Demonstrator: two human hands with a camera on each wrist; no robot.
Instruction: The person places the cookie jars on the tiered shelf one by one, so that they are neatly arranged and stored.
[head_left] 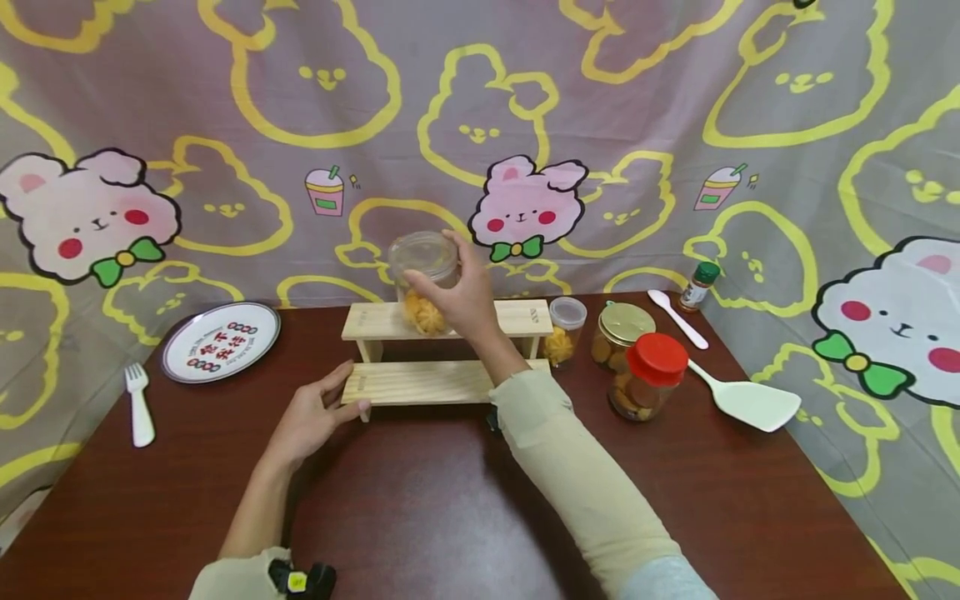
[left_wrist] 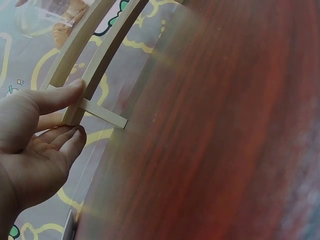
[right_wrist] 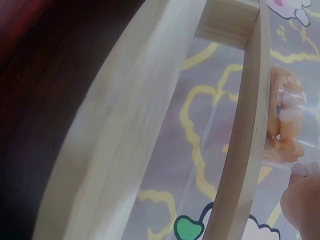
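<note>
A two-tier wooden rack stands on the table. My left hand pinches the left end of its lower board, thumb on one face and fingers on the other, as the left wrist view shows. My right hand holds a clear jar with orange, twisted-looking snacks in its lower part. The jar is over the left-middle of the upper board, its base right at the wood. In the right wrist view, the jar is beside the upper board, with part of a finger showing below it.
Right of the rack stand a small clear-lidded jar, a gold-lidded jar, a red-lidded jar and a green-capped bottle. A white spoon and spatula lie nearby. At left are a plate and fork.
</note>
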